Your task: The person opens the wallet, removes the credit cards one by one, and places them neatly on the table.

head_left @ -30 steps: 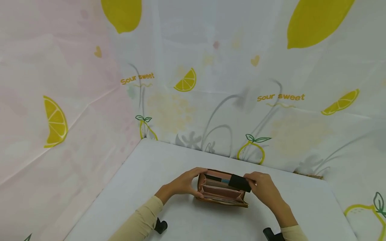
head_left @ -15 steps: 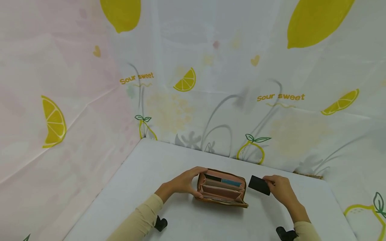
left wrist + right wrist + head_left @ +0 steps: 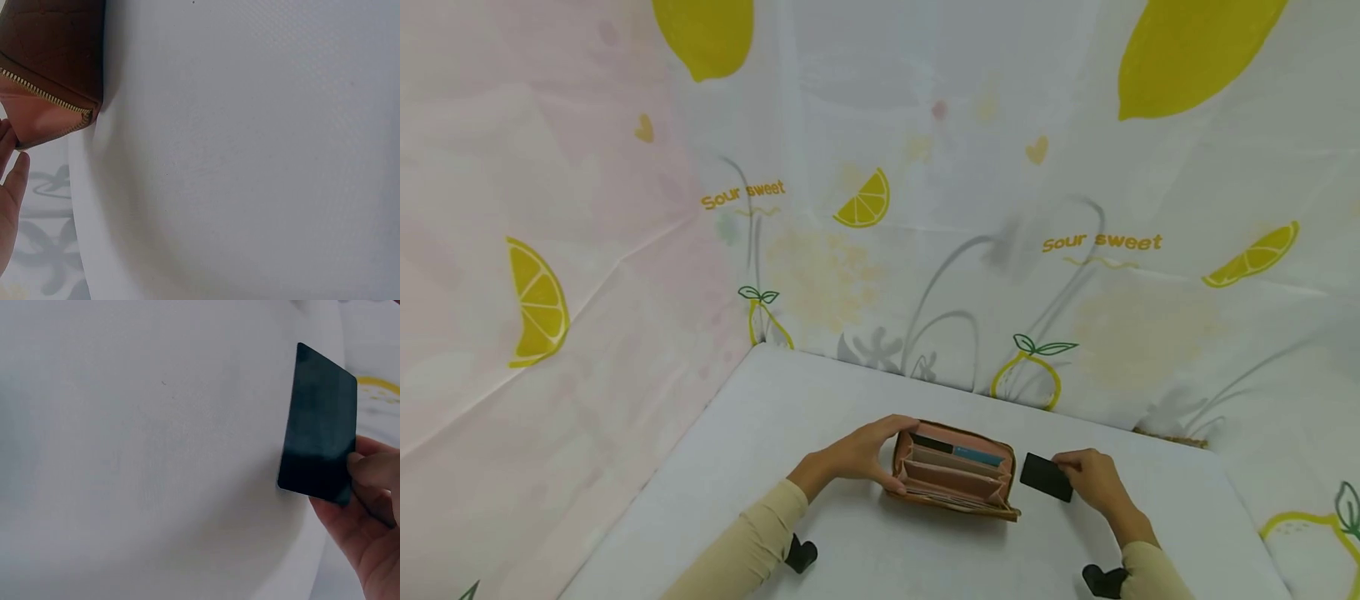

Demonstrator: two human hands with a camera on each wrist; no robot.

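Observation:
A brown zip wallet [image 3: 955, 483] with a pink lining stands unzipped on the white table, its compartments facing up. My left hand [image 3: 861, 454] grips its left end, thumb on the near side and fingers on the far side. Inside the back pocket sit a black card [image 3: 931, 443] and a blue card [image 3: 977, 455]. To the right of the wallet, my right hand [image 3: 1097, 482] pinches another black card [image 3: 1047, 477] between thumb and fingers. In the left wrist view the wallet's zip corner [image 3: 87, 115] shows; in the right wrist view the pinched card [image 3: 320, 428] is tilted.
The white table [image 3: 842, 375] meets a lemon-print sheet [image 3: 925, 292] at the back and a pinkish sheet [image 3: 587, 333] on the left. Black wrist straps or mounts [image 3: 1103, 581] show near both sleeves.
My right hand has drawn the black card out of the wallet and away to the right, uncovering the blue card. It then dipped slightly nearer. The left hand and wallet stayed put.

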